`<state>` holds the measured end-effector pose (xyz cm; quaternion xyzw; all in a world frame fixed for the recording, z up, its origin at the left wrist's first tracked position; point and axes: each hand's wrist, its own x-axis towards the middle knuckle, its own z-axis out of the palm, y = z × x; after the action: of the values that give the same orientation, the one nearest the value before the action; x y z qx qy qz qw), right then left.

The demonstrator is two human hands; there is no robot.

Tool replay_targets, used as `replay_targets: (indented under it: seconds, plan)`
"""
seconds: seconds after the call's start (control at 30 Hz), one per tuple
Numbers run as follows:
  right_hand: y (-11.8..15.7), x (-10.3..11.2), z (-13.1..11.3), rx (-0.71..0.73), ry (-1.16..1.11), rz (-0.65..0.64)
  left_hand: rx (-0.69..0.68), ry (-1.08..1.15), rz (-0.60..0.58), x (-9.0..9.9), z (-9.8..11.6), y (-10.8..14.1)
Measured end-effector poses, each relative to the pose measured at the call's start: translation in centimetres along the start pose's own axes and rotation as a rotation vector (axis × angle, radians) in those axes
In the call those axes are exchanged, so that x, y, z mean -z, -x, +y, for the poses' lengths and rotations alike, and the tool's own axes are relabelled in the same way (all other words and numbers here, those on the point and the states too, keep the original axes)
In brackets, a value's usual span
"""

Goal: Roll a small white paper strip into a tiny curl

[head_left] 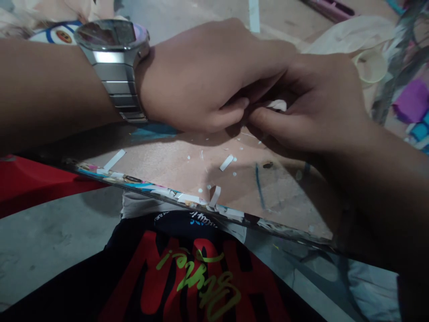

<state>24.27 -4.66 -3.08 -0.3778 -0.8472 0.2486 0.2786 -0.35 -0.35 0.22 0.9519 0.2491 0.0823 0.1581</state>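
Note:
My left hand, with a metal watch on its wrist, is closed above the table, its fingers curled inward. Against it, my right hand is also closed, the thumb pressed toward the left fingertips. A small white piece, soft or paper-like, shows between my right thumb and curled fingers; its kind is unclear. Whatever the left fingertips pinch is hidden by the hands. Below them, white paper strips and tiny white specks lie on the worn wooden tabletop.
Tape and paint scraps cover the table's near edge. At the right back are a translucent cup, pale cloth-like material and a purple piece. A pinkish tool lies at the back. Something red stands at left.

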Motion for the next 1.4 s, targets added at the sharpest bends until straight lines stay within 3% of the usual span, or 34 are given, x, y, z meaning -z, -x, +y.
replay_targets:
  seconds: [1.4]
  plan:
    - [-0.05,0.19,-0.50,-0.054,0.047,-0.003,0.008,-0.035,-0.022,0.06,-0.09,0.06]
